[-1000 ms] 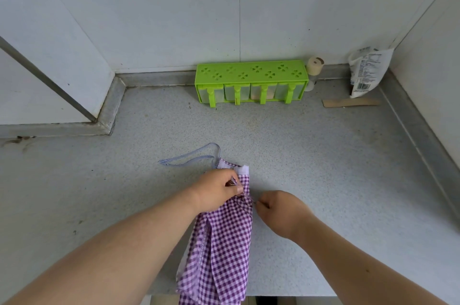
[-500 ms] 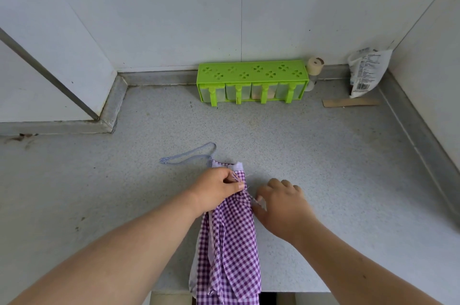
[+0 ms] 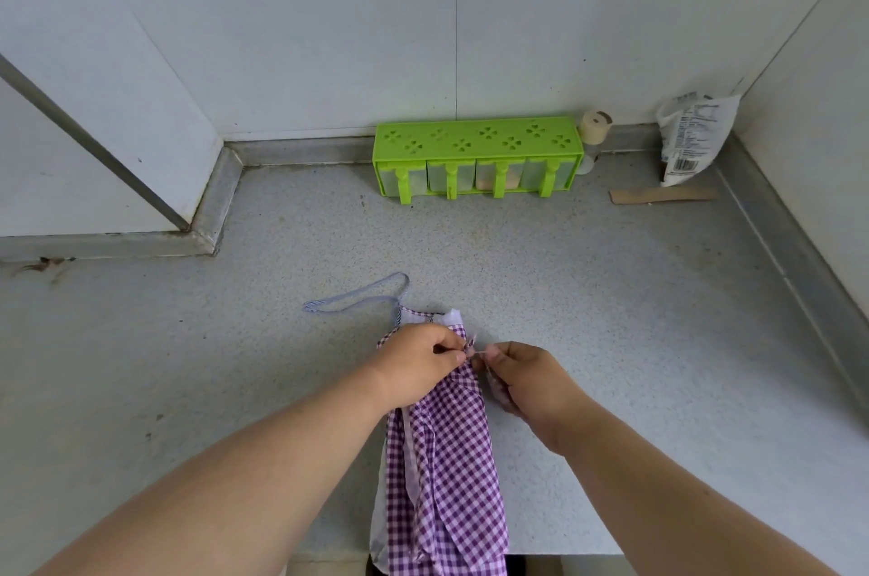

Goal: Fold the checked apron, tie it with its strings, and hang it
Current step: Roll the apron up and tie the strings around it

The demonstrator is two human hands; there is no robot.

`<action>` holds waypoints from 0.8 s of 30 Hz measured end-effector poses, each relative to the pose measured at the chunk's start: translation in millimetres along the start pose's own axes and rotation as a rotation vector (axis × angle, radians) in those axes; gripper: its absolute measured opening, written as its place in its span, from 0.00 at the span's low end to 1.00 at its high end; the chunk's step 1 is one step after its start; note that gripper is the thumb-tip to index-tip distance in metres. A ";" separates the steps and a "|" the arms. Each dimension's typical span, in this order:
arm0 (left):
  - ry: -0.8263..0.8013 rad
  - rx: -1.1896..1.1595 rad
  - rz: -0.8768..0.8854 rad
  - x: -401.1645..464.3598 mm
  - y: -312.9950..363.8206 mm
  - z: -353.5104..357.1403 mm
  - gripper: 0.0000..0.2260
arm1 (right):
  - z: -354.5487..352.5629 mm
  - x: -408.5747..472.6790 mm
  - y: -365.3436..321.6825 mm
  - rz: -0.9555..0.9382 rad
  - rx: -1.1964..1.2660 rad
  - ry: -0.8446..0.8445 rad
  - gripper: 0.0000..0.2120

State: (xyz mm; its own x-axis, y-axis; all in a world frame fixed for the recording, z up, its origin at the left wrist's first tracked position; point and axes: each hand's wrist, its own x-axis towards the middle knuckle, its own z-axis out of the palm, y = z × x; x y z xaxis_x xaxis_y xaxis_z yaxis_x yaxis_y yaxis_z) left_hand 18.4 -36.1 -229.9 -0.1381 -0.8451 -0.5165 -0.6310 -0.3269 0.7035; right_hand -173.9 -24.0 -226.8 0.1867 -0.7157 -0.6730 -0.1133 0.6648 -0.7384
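A speckled grey counter [image 3: 611,316] fills most of the view, bounded by pale wall panels at the back and on both sides, with a raised grey lip running along its edges. Lying lengthwise on it, in the near middle, is the checked apron [image 3: 446,472], purple and white, folded into a long narrow band whose lower end hangs over the counter's near edge. Its upper end lies flat on the counter, showing a strip of white lining, and from there a pale string loop [image 3: 357,300] curls out to the left across the surface.

Against the back wall stands a bright green spice rack [image 3: 477,140] with four clear compartments and a clover-pattern lid. In the far right corner a crumpled white printed bag [image 3: 691,131] leans against the wall, and just in front of it lies a flat brown cardboard strip [image 3: 663,195]. A small beige roll [image 3: 595,128] sits just beside the rack's right end.

The left hand [image 3: 418,363] rests on the upper part of the apron, thumb and forefinger pinching the gathered cloth at its right edge. The right hand [image 3: 526,380] sits just beside it, fingers curled, pinching a thin string [image 3: 478,353] that runs taut between the two hands.
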 end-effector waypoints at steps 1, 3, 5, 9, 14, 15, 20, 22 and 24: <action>0.003 -0.018 -0.004 0.4 -0.8 0.1 0.10 | 2.2 0.8 0.8 -0.003 0.002 0.025 0.12; 0.022 -0.055 -0.009 1.8 -2.8 0.1 0.09 | 5.7 2.4 1.3 -0.013 0.008 0.093 0.09; 0.031 -0.087 -0.013 2.7 -3.0 -0.6 0.09 | 8.6 3.4 1.2 -0.024 0.026 0.136 0.07; 0.052 -0.111 0.001 3.5 -0.6 0.5 0.08 | 15.7 7.4 1.8 -0.046 0.040 0.173 0.06; 0.113 -0.163 0.005 5.6 -3.2 3.6 0.03 | 23.8 11.3 -0.7 -0.110 -0.012 0.258 0.03; 0.125 -0.167 0.008 6.1 -3.3 4.6 0.04 | 24.5 11.3 -0.5 -0.127 -0.042 0.273 0.03; 0.158 -0.134 0.029 8.5 0.0 8.2 0.06 | 24.5 3.0 3.2 -0.224 -0.193 0.218 0.10; 0.156 -0.119 0.034 7.5 0.1 9.4 0.07 | 24.3 -0.4 2.9 -0.251 -0.210 0.197 0.11; 0.158 -0.065 0.052 7.6 -2.1 11.0 0.07 | 25.3 0.1 2.1 -0.248 -0.262 0.185 0.10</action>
State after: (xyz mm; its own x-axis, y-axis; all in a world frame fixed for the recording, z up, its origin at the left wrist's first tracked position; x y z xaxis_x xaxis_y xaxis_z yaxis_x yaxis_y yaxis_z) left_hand 10.2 -37.1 -240.7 -0.0443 -0.9159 -0.3990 -0.5745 -0.3033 0.7602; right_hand -149.4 -17.3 -227.3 0.0638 -0.8898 -0.4520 -0.3361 0.4073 -0.8492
